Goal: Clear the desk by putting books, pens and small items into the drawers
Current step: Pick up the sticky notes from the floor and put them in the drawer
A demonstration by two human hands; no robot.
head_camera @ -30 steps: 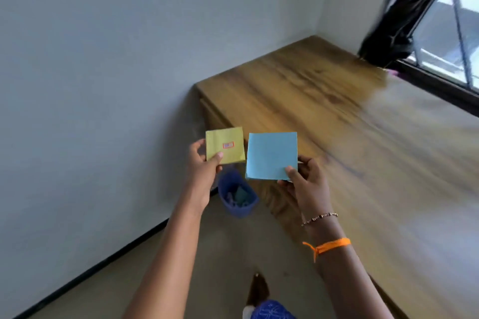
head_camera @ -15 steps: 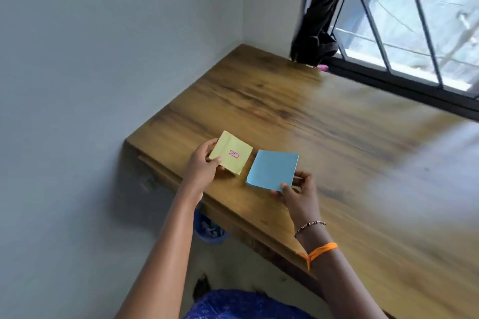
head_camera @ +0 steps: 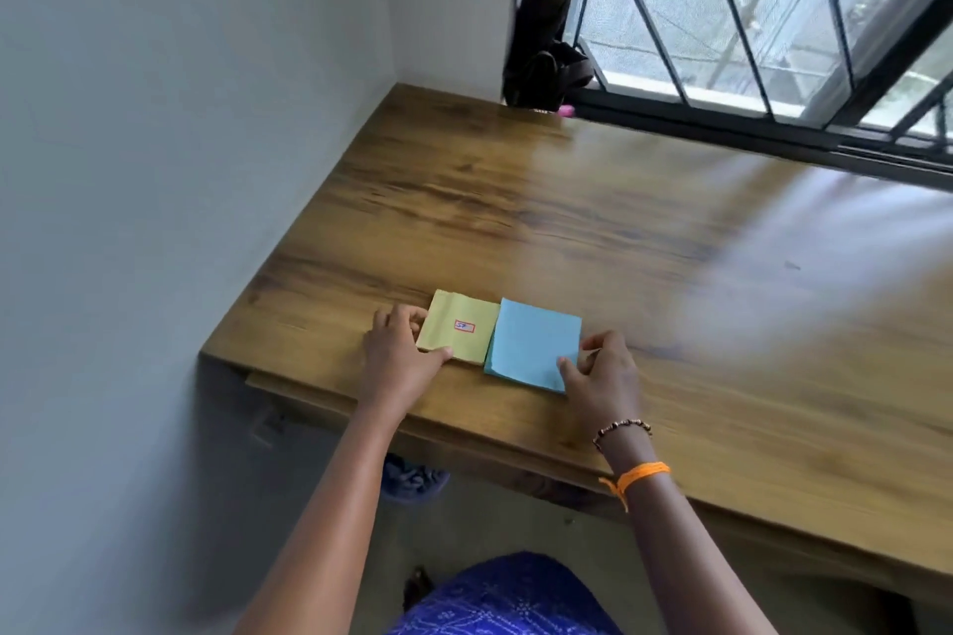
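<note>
Wooden desk (head_camera: 644, 242) sits in a corner, grey wall on the left and a barred window (head_camera: 748, 5) behind it. Near the front edge, a yellow pad (head_camera: 459, 325) and a blue pad (head_camera: 533, 343) lie flat side by side, edges touching. Left hand (head_camera: 397, 358) pinches the yellow pad's left side, thumb on its near edge. Right hand (head_camera: 601, 374) pinches the blue pad's near right corner. Blue bin (head_camera: 412, 477) sits under the desk.
</note>
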